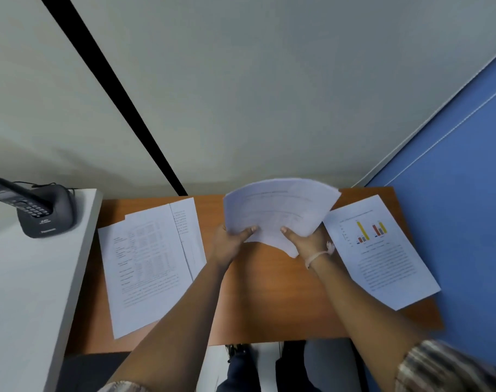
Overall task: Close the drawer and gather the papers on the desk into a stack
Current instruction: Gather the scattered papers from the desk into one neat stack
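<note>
Both my hands hold a fanned bundle of white papers (278, 210) lifted above the middle of the brown desk (269, 292). My left hand (229, 244) grips its lower left edge and my right hand (306, 244) its lower right edge. On the desk's left lie overlapping printed sheets (147, 264), the top one carrying a table of figures. A sheet with a coloured bar chart (382, 250) lies on the desk's right side. No drawer shows in this view.
A dark cordless phone on its base (40, 207) stands on a white surface (23, 292) to the left. A blue partition (453, 179) borders the desk on the right, a pale wall behind. My legs (241, 372) show below the desk's front edge.
</note>
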